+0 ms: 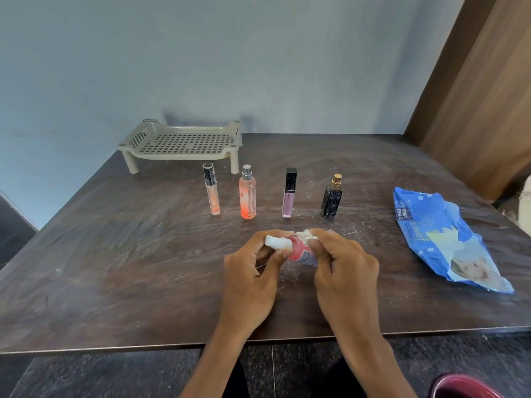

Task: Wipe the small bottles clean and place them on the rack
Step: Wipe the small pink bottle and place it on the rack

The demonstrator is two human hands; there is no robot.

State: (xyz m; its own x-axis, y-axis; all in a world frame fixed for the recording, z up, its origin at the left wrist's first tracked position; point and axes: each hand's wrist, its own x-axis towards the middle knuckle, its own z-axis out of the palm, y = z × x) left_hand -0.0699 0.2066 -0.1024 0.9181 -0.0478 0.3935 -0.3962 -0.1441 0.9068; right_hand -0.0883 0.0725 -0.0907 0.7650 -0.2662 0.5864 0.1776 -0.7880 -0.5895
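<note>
"At mid-table, near the front edge: pink bottle (298, 251), white cap (277, 242) pointing left, held tipped sideways just above the table (115, 268). Not yet on the rack."

"Grip?"

"Left hand (253, 271): fingers and thumb curled round the cap end, probably to steady it and leave the body bare. Right hand (344, 268): fingertips pinched together on a crumpled white wipe (306, 235), pressed to the bottle's shoulder, just beside the cap."

"Step, by estimate?"

"Wiping, apparently the first bottle. Nothing shelved so far."

"Rack?"

"Beige slotted rack (184, 142), far left, by the wall, standing on its legs, bearing nothing. Well apart from the hands; a reach forward and left required."

"Remaining stock?"

"Four, upright, in a row between rack and hands: clear tube (212, 193) with black cap, orange spray bottle (247, 196), lilac tube (288, 196) with black cap, black bottle (332, 198) with gold top. Spaced apart, none touching; likely lined up for taking one at a time. Wiped or not: cannot tell."

"Supplies?"

"Blue wipes pack (442, 239), right side, lying flat, well apart from the row, presumably kept on the wiping hand's side for refills."

"Hazard?"

"Tall, narrow tubes, easily toppled on a slotted shelf. Best set down squarely."
</note>
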